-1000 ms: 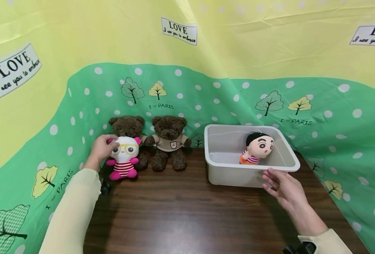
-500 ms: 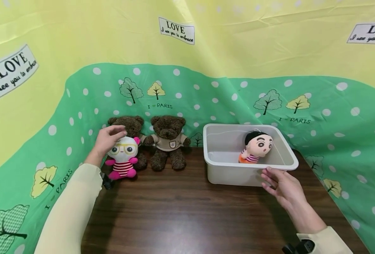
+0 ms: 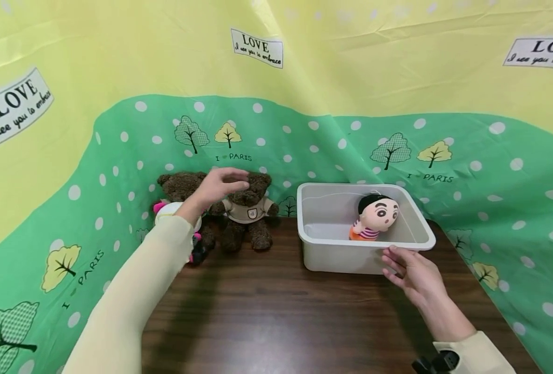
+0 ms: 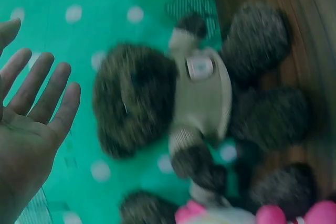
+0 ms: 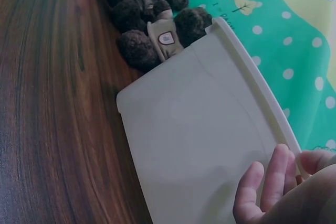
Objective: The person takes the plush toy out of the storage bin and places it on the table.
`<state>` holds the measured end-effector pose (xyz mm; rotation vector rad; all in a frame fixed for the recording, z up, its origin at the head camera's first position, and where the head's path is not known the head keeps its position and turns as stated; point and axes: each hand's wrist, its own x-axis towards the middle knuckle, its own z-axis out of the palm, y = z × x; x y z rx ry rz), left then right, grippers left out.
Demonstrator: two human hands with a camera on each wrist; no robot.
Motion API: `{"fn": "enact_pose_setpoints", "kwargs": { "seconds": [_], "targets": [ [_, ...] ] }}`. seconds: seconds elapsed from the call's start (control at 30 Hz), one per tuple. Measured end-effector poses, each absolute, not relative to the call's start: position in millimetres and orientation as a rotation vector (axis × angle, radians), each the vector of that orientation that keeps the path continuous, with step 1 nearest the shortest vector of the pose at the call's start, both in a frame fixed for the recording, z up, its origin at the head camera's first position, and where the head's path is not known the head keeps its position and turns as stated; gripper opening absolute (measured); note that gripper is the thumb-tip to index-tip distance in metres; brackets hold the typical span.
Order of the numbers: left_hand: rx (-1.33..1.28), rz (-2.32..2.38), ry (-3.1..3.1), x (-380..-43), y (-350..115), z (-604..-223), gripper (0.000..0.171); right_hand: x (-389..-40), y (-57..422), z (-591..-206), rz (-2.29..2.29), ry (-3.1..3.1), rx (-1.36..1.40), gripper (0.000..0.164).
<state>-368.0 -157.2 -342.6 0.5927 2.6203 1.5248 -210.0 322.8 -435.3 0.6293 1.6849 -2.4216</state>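
Note:
My left hand (image 3: 220, 186) hovers with loose, spread fingers in front of the head of the right brown teddy bear (image 3: 253, 213). In the left wrist view its palm (image 4: 26, 140) shows bare, apart from that bear. A second teddy bear (image 3: 178, 184) sits to the left, partly behind a panda doll (image 3: 168, 209) with pink ears, mostly hidden by my sleeve. My right hand (image 3: 419, 275) holds the front rim of a light grey plastic bin (image 3: 342, 257), thumb at the rim and fingers by the outer wall. A black-haired boy doll (image 3: 379, 213) leans inside the bin.
The dark wooden table (image 3: 267, 311) is enclosed at the back and sides by a yellow and green printed cloth (image 3: 304, 150). The bears sit close to the back cloth, left of the bin.
My left hand has left the panda doll's head and moved right, to the right teddy bear's head. The right hand keeps its place at the bin's rim.

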Motion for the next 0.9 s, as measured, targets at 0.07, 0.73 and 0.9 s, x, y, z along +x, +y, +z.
{"fn": "enact_pose_setpoints", "kwargs": {
  "seconds": [0.07,0.73,0.9],
  "targets": [
    [0.663,1.485,2.612,-372.9,-135.4,-337.2,0.048,-209.9,322.8,-434.8,-2.428,1.683,0.64,0.015],
    [1.022,0.837,2.627,-392.5,81.6,-339.1,0.039,-214.9,319.8,-435.8,-2.53,1.597,0.661,0.011],
    [1.056,0.716,2.628,-385.3,121.5,-357.9,0.038,-212.9,318.4,-439.4,-2.51,1.567,0.7,0.016]
  ]
}}
